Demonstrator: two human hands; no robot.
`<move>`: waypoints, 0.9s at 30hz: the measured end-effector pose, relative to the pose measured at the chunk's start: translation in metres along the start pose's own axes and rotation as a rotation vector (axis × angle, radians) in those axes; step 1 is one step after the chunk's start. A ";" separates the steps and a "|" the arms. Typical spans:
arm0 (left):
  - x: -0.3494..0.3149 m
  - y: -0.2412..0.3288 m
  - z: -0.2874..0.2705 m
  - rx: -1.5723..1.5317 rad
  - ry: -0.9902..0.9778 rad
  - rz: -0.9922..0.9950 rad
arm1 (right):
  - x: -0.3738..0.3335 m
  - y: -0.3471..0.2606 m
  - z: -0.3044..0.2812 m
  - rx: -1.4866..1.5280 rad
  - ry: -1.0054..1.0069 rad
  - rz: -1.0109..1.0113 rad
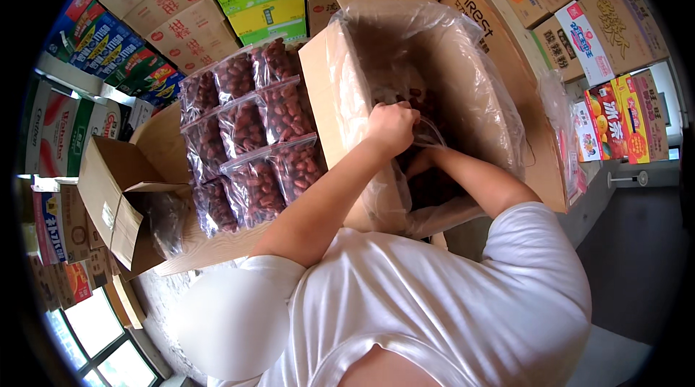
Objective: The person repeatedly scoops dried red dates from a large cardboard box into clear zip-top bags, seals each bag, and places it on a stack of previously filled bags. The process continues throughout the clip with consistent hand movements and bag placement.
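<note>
A large cardboard box (pixel 334 90) stands in front of me, lined with a clear plastic sheet (pixel 499 90). Dark red dates (pixel 434 191) lie in its shadowed bottom. My left hand (pixel 393 128) is closed over the box's inside, pinching the edge of a clear plastic bag (pixel 432 133). Lower down in the box, close to the dates, is my right hand (pixel 421 163); its fingers are mostly hidden by shadow and plastic. Left of the box, several clear bags filled with dates (pixel 253 188) lie in rows on the wooden table (pixel 210 248).
An open, smaller cardboard box (pixel 108 202) with clear plastic bags (pixel 166 220) by it sits at the table's left end. Stacked cartons (pixel 181 32) line the back. More boxes (pixel 615 18) rise on the right, near a bundle of clear plastic (pixel 556 108).
</note>
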State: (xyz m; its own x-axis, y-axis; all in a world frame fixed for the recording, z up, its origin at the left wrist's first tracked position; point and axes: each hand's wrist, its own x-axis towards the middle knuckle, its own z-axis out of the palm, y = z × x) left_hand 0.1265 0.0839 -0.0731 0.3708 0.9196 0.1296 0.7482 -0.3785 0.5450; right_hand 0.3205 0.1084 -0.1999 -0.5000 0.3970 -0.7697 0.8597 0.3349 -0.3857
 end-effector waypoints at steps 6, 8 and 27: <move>0.000 -0.003 0.002 0.016 -0.009 -0.027 | -0.024 -0.038 -0.005 -0.097 -0.407 -0.120; 0.000 -0.001 0.001 0.029 -0.027 -0.035 | -0.038 -0.046 -0.006 -0.110 -0.425 -0.133; 0.003 -0.001 0.000 0.059 -0.118 -0.063 | -0.004 0.016 0.030 0.145 -0.329 0.082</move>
State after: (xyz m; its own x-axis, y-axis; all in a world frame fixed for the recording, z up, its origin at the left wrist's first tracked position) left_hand 0.1272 0.0872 -0.0735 0.3812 0.9245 -0.0037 0.8021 -0.3287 0.4987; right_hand 0.3393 0.0867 -0.2182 -0.3886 0.1138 -0.9144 0.9132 0.1796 -0.3657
